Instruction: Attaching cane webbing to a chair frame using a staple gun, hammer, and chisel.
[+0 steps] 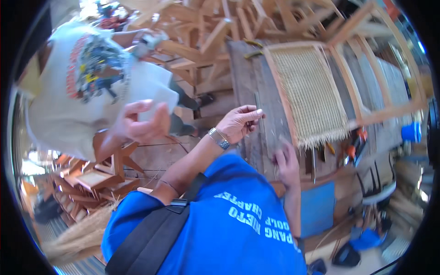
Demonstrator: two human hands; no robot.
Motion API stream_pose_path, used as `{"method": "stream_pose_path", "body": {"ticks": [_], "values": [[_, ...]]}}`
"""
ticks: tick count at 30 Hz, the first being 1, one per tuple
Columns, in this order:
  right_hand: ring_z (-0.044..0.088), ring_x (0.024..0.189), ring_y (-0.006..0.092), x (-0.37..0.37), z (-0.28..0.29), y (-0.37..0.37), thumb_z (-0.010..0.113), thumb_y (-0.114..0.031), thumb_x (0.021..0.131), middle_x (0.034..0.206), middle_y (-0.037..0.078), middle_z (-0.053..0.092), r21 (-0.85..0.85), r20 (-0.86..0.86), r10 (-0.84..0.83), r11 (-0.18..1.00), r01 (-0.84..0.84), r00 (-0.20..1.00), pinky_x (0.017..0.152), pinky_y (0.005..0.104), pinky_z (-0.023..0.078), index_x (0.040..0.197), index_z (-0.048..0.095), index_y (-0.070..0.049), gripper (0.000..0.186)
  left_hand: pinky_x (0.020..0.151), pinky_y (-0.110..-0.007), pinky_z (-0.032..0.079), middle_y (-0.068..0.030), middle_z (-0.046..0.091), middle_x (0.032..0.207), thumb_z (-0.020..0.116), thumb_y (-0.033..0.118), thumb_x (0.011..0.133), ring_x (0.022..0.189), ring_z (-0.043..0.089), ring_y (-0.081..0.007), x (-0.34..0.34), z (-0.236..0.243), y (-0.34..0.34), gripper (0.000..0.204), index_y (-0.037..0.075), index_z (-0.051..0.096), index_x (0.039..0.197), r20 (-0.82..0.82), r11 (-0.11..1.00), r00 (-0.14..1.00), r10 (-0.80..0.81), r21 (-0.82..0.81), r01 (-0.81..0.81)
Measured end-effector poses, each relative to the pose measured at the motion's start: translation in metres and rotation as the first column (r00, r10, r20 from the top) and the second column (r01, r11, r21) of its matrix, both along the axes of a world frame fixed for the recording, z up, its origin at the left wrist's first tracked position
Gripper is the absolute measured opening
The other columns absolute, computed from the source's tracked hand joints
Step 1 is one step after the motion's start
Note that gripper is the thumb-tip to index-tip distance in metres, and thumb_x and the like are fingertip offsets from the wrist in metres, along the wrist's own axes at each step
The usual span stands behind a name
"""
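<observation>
My left hand [239, 123], with a metal watch on the wrist, is raised above the wooden workbench [270, 105]. Its thumb and fingers pinch a thin grey rod [256, 100] that sticks out past the fingertips. My right hand [288, 164] hovers by the near edge of the bench, blurred, its fingers loosely apart and nothing visible in them. Just beyond it lies a wooden frame with a woven cane panel [314, 94], strand ends fringing its near side. Beside that fringe are a slim metal tool [314, 165] and an orange-handled tool [355, 145].
A co-worker in a white shirt [101, 87] stands at the left, one blurred hand [147, 121] close to my left arm. Wooden chair frames [197, 41] pile up at the back. An open chair frame [360, 82], a blue cup [411, 132] and a stool [379, 192] are at the right.
</observation>
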State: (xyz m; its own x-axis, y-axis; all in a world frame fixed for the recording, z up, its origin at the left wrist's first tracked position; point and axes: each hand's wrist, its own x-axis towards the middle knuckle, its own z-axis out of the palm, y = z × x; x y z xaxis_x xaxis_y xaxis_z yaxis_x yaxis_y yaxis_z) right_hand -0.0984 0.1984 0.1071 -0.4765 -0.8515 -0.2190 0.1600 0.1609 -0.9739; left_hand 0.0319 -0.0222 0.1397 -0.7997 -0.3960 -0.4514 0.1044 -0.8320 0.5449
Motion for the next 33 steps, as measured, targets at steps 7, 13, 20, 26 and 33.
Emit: {"method": "stream_pose_path", "body": {"ticks": [7,13,20,26,33], "values": [[0.063,0.085,0.0094,0.003,0.034,-0.027,0.064,-0.007,0.098,0.097,0.004,0.064,0.007,-0.162,-0.035,0.999,0.037,0.986,0.077,0.0254,0.055,0.135,0.051,-0.001,0.039,0.059,-0.025,0.050,0.0016,0.066,0.084,0.083,0.014,0.084,0.069,0.060,-0.0085,-0.030,-0.011,0.045,0.024,0.011,0.063,0.099,0.151,1.000,0.988,-0.007,0.018,0.005],[0.065,0.080,0.0103,0.007,0.042,-0.029,0.063,-0.005,0.098,0.091,0.005,0.066,-0.004,0.089,-0.142,0.990,0.143,0.986,0.071,0.0246,0.056,0.126,0.057,0.001,0.029,0.060,-0.024,0.049,0.0037,0.063,0.086,0.085,0.013,0.082,0.068,0.059,-0.0081,-0.046,-0.011,0.045,0.030,0.012,0.062,0.101,0.216,0.999,0.976,-0.028,-0.035,0.036],[0.064,0.083,0.0111,0.009,0.038,-0.039,0.062,-0.009,0.100,0.100,0.007,0.066,0.010,0.070,-0.155,0.988,0.155,0.985,0.072,0.0256,0.056,0.129,0.053,0.001,0.032,0.063,-0.027,0.052,-0.0007,0.067,0.091,0.078,0.011,0.088,0.074,0.064,-0.0116,-0.040,-0.021,0.044,0.020,0.008,0.064,0.102,0.170,0.982,0.985,-0.020,-0.182,0.052],[0.060,0.073,0.0084,0.016,0.008,-0.031,0.060,-0.013,0.102,0.085,0.001,0.064,0.071,-0.057,-0.032,0.997,0.036,0.998,0.067,0.0247,0.051,0.112,0.063,0.001,0.017,0.069,-0.024,0.052,-0.0001,0.067,0.090,0.081,0.008,0.084,0.080,0.064,-0.0090,-0.013,-0.036,0.041,0.025,0.009,0.065,0.104,-0.022,0.975,0.987,-0.159,-0.164,0.153],[0.064,0.074,0.0112,0.027,-0.003,-0.037,0.058,-0.014,0.103,0.086,0.005,0.067,0.032,0.052,0.079,0.996,-0.081,0.996,0.070,0.0258,0.054,0.107,0.060,-0.001,0.014,0.071,-0.029,0.055,-0.0039,0.071,0.103,0.055,0.031,0.105,0.086,0.067,-0.0131,0.064,-0.029,-0.029,0.027,0.009,0.065,0.117,-0.055,0.972,0.976,0.211,-0.091,-0.216]]}}
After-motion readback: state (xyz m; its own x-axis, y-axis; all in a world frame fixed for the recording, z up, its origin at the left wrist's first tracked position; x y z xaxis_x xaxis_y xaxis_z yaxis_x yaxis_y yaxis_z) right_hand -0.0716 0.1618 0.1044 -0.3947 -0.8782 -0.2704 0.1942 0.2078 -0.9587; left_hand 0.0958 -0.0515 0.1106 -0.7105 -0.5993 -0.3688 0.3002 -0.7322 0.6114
